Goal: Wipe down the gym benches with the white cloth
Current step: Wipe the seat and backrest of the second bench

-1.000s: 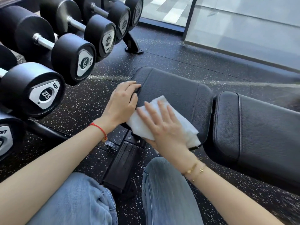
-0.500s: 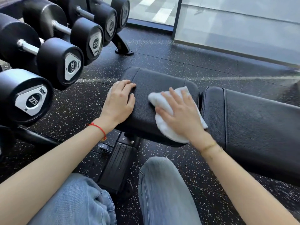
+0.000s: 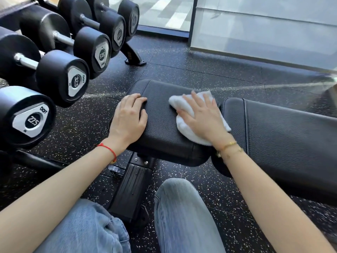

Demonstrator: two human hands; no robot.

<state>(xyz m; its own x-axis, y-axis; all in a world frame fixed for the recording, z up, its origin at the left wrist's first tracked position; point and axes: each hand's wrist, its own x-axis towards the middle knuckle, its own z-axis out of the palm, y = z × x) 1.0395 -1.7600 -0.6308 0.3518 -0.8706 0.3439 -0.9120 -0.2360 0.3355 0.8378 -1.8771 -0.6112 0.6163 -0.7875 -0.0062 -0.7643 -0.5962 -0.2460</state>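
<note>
The black padded seat pad (image 3: 160, 125) of the gym bench lies in front of me, with the longer back pad (image 3: 284, 136) joined at its right. A white cloth (image 3: 184, 125) is spread on the right part of the seat pad. My right hand (image 3: 204, 117) presses flat on the cloth, fingers spread and pointing up-left. My left hand (image 3: 129, 117) rests on the left end of the seat pad, fingers curled over its edge. Part of the cloth is hidden under my right palm.
A rack of black dumbbells (image 3: 60, 79) fills the left side, close to the bench end. The bench's black base foot (image 3: 131, 190) sits on the speckled rubber floor between my knees (image 3: 182, 212). A glass wall (image 3: 264, 33) runs along the back right.
My right hand has slid the cloth from the near left corner of the seat pad across to its right part, near the gap to the back pad. My left hand stayed on the left end.
</note>
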